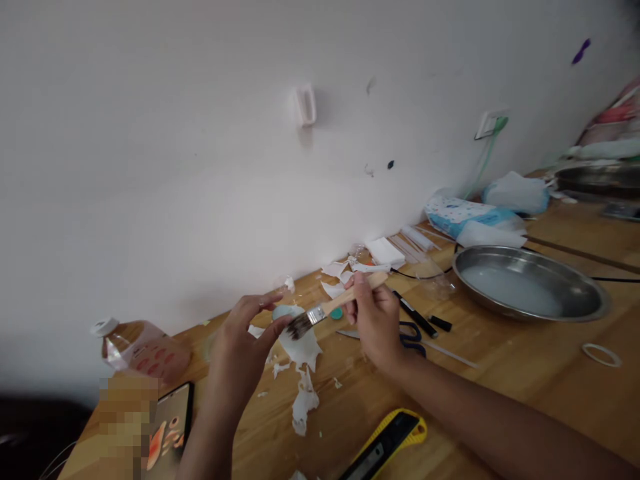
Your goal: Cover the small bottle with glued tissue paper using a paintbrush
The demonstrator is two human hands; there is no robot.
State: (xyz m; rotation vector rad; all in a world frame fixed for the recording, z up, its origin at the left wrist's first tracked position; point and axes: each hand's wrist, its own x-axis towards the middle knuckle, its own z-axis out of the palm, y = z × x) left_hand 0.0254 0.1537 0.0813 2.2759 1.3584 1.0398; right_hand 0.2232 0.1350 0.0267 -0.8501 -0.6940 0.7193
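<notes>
My right hand [373, 317] is closed round the wooden handle of a flat paintbrush [333, 303]. The brush tilts down to the left, its dark bristles beside my left thumb. My left hand [245, 337] curves its thumb and fingers about a small pale blue rounded piece [283, 311], whose exact kind I cannot make out. Beneath the bristles, torn white paper [303, 347] lies on the wooden table [345, 407]. Scissors [413, 337] with dark handles lie partly behind my right hand, near a black pen [416, 313] and its cap [440, 323].
A yellow utility knife [387, 443] lies at the front. On the left are a capped plastic bottle [145, 350] and a phone [173, 427]. A metal basin [530, 283] holding cloudy liquid stands right, by a blue-white tissue pack [467, 217] and a white ring [601, 355].
</notes>
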